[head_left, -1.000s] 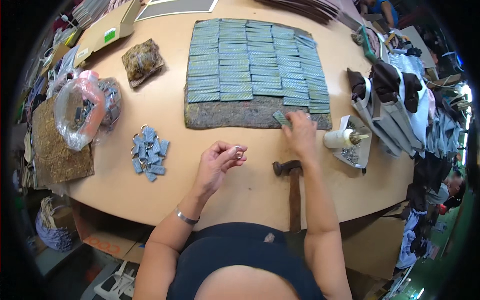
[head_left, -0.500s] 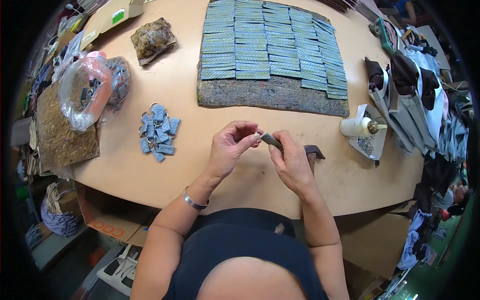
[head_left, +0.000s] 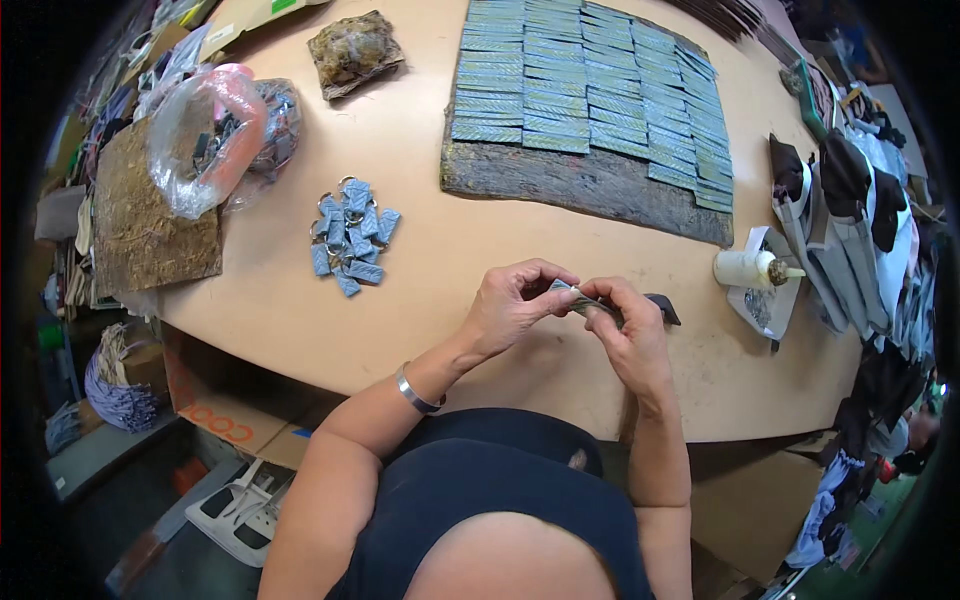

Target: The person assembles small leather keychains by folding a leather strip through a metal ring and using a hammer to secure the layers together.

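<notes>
Between my two hands is a short grey-blue patterned strip, held above the table. My left hand pinches its left end between thumb and fingertips; a small pale bit shows at that pinch. My right hand is closed on the strip's other end. Partly hidden behind my right hand, the dark head of a hammer lies on the table. Left of my hands sits a loose pile of blue key fobs with metal rings.
Rows of blue patterned strips cover a dark board at the back. To the right stand a glue bottle on its side and a paper tray of small metal bits. A plastic-wrapped bundle and a brown pad lie left.
My hands have come together on the strip, my left fingertips now gripping its end where a gap stood before. The whole view has shifted, so the table things appear farther right.
</notes>
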The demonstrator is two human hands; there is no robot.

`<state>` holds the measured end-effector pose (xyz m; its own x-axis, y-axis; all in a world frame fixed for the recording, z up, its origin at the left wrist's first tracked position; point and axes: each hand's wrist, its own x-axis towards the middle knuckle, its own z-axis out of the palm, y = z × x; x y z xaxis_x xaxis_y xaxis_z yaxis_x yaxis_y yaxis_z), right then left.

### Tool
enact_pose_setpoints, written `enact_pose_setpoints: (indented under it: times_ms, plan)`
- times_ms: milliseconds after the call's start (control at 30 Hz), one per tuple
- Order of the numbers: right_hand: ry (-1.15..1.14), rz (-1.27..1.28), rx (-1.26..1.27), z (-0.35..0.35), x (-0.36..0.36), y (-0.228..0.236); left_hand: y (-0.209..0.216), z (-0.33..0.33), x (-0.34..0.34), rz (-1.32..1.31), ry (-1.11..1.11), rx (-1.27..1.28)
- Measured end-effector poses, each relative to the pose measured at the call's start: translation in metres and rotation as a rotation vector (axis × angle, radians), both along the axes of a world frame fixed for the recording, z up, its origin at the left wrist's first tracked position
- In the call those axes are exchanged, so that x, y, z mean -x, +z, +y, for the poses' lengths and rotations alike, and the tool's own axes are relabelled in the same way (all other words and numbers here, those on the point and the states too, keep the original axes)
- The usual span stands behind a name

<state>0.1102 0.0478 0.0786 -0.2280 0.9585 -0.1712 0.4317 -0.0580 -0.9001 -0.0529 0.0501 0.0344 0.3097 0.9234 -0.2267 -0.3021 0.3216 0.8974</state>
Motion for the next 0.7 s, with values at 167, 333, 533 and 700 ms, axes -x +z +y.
enact_pose_setpoints:
  times_ms: [167, 333, 533, 700]
  plan:
    - [-0.028, 0.045, -0.013, -0.001, 0.006, -0.003, -0.001, 0.0, 0.0, -0.019, 0.012, 0.083]
    - [-0.053, 0.107, 0.026, 0.0, -0.001, -0.014, 0.001, 0.004, -0.008, 0.102, -0.014, 0.068]
    - [-0.045, 0.113, -0.019, -0.006, 0.001, -0.026, -0.006, 0.002, -0.005, 0.223, -0.12, 0.046]
    - [-0.092, 0.486, 0.367, -0.002, -0.008, -0.019, 0.0, 0.005, 0.003, -0.227, -0.098, 0.377]
